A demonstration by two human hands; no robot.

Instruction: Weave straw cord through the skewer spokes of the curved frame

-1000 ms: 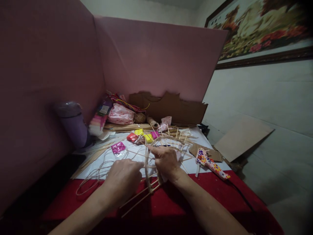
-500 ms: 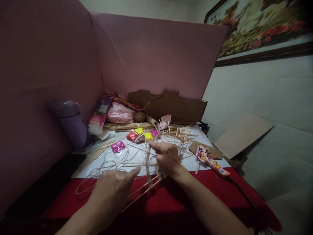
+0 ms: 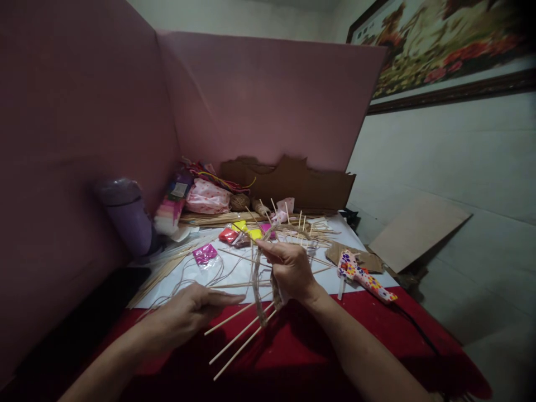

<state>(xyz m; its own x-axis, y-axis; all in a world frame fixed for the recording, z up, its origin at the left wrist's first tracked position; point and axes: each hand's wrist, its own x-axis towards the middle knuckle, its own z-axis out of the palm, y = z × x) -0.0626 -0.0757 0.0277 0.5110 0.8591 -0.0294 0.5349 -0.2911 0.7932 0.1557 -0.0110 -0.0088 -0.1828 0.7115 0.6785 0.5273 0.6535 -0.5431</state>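
Observation:
My right hand is closed around the rim of a basket-like frame of thin wooden sticks and woven brown twine. Its index finger and thumb point left along the weave. Several stick ends stick out toward me and others stand up at the far side. My left hand is left of the frame, its fingers pressed together and pointing right. A thin strand of twine appears pinched at the fingertips, though the grip is partly hidden. Loose twine trails on the white sheet behind that hand.
A flower-patterned glue gun lies at right with its cord running off. Small coloured packets, a magenta packet, a twine ball and a purple bottle are around the table. Cardboard stands at the back.
My left hand has turned flatter, with its fingers pointing right. The frame has tilted, so more stick ends show toward me. My right hand keeps its hold.

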